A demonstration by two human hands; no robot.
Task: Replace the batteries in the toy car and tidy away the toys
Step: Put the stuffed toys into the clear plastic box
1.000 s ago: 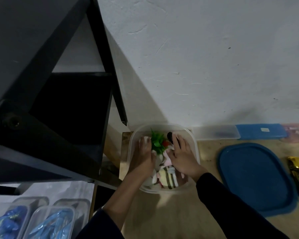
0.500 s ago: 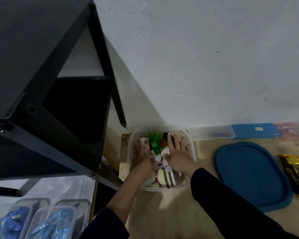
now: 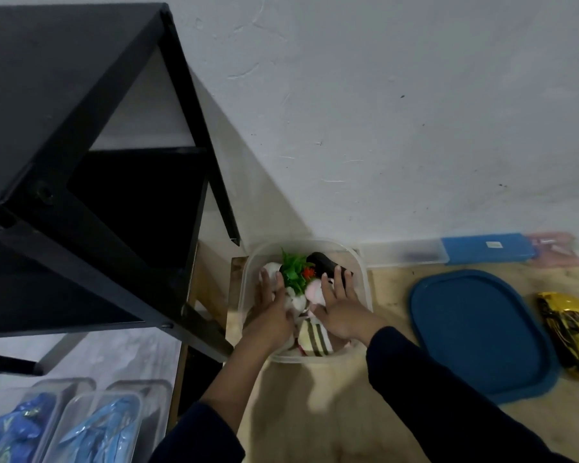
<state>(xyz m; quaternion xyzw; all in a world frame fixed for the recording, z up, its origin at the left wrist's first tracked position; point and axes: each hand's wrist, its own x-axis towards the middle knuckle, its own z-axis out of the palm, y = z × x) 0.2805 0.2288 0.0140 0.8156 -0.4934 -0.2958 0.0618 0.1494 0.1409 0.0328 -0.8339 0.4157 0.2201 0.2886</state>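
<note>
Both hands, the left hand [image 3: 270, 307] and right hand [image 3: 340, 304], press flat, fingers straight, on toys [image 3: 296, 275] inside a clear tub [image 3: 363, 279]. A blue lid [image 3: 475, 332] lies beside it.

A clear plastic tub [image 3: 363, 274] by the wall holds a heap: green leafy toy [image 3: 293, 270], black toy [image 3: 324, 264], striped plush [image 3: 315, 339]. The shiny gold toy car [image 3: 572, 332] lies well apart on the surface, beyond the flat blue lid [image 3: 475, 329].

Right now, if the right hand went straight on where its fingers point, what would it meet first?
Probably the black toy just past the right hand, then the clear container's far wall; depth is unclear.
</note>
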